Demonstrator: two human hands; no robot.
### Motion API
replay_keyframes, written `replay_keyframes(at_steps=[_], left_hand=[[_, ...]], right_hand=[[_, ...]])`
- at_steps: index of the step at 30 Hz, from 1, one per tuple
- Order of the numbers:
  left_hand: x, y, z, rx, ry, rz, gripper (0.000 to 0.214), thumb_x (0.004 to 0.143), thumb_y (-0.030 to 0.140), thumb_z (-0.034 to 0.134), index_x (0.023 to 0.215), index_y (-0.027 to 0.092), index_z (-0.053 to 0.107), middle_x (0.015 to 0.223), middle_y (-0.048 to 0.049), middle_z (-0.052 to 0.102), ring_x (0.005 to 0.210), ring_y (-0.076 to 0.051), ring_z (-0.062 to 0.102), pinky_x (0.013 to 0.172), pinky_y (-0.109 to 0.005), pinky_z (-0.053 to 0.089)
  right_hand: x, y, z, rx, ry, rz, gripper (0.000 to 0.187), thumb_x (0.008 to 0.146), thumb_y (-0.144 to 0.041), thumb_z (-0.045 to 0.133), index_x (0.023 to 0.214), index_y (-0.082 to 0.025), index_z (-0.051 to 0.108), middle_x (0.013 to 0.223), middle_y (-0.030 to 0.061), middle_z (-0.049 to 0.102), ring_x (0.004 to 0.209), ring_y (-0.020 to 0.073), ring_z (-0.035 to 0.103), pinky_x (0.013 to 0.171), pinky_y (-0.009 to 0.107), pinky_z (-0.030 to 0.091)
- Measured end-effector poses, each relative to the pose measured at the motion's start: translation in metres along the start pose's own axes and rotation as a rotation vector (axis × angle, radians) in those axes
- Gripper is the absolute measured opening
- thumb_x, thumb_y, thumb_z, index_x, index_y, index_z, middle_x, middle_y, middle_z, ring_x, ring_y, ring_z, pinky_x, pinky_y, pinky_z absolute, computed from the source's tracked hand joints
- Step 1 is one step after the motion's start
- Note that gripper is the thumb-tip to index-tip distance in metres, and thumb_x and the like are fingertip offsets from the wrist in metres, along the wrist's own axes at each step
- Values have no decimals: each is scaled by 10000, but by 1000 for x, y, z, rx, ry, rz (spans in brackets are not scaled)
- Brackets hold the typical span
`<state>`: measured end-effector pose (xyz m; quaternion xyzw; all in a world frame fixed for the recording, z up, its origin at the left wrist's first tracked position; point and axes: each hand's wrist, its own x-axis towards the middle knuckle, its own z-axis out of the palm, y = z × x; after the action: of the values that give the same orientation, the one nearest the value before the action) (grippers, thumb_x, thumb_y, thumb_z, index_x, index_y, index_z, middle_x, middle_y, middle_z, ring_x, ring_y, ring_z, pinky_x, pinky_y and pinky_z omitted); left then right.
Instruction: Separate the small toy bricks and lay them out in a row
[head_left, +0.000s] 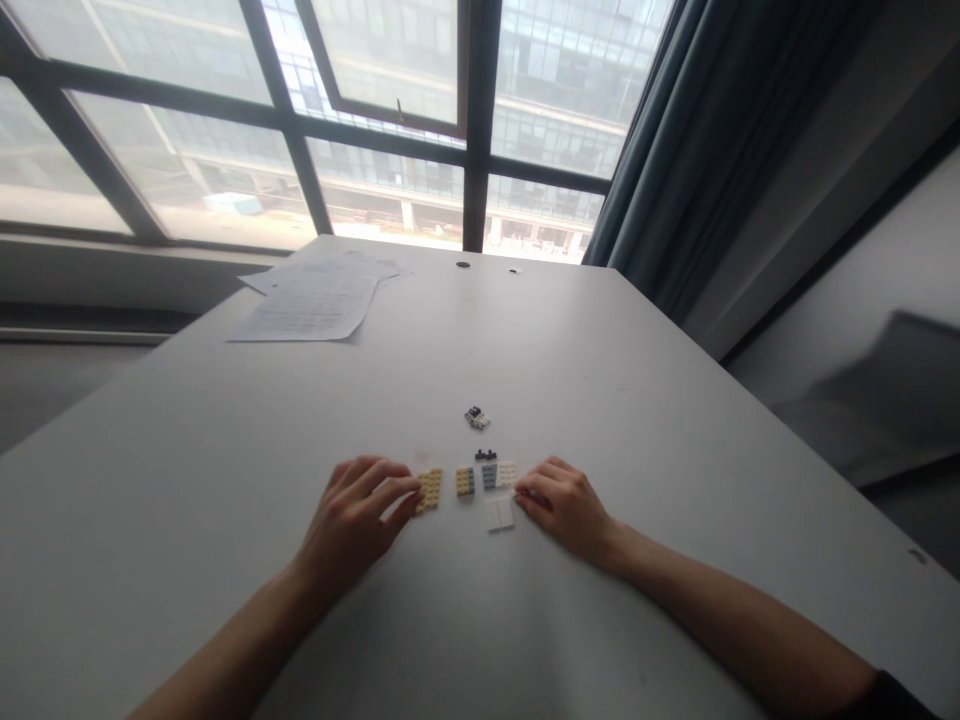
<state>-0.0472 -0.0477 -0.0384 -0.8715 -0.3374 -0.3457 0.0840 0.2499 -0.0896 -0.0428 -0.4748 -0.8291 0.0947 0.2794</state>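
My left hand [369, 503] rests at the left of a small group of toy bricks, its thumb and fingertips closed on the left edge of several tan building bricks [430, 490]. My right hand [562, 502] lies on the other side with curled fingers, fingertips at the right edge of the white building bricks [508, 474]. Between the hands are a tan and grey block [465, 482] and a dark grey studded brick [489, 476]. Smooth white tiles [499, 515] lie nearer to me. Small black pieces [486, 455] sit just behind the grey brick.
Farther back on the white table [570, 360] is a little pile of black, white and grey pieces [476, 417]. Printed papers [307, 300] lie at the far left. Windows stand beyond the table, with a dark curtain [720, 130] at the right.
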Motion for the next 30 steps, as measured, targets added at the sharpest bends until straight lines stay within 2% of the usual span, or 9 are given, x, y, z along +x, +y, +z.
replay_keyframes(at_steps=[7, 26, 28, 30], left_hand=[[2, 2, -2, -8, 25, 16, 36, 817, 198, 652, 839, 226, 648, 846, -17, 679, 804, -174, 585, 781, -325, 428], [2, 1, 0, -15, 11, 39, 37, 816, 194, 654, 839, 221, 641, 848, -15, 682, 809, -175, 582, 779, -327, 424], [1, 1, -1, -14, 7, 32, 35, 818, 192, 650, 835, 222, 644, 853, -16, 683, 807, -173, 580, 779, -326, 423], [1, 1, -1, -14, 0, 21, 35, 822, 192, 642, 836, 224, 648, 856, -17, 684, 807, -170, 580, 783, -326, 422]], right_hand=[[-2, 2, 3, 16, 46, -19, 60, 858, -223, 612, 864, -196, 666, 835, 35, 687, 804, 175, 566, 748, 288, 459], [0, -5, 5, -29, 55, -4, 67, 845, -194, 604, 798, -197, 650, 791, 34, 672, 775, 174, 563, 746, 296, 446], [0, -4, 4, -10, 73, 5, 32, 826, -193, 625, 825, -195, 656, 800, 34, 671, 782, 179, 567, 753, 305, 451], [4, -4, 1, 17, 113, 38, 81, 808, -190, 644, 888, -191, 662, 802, 34, 660, 789, 183, 571, 754, 310, 460]])
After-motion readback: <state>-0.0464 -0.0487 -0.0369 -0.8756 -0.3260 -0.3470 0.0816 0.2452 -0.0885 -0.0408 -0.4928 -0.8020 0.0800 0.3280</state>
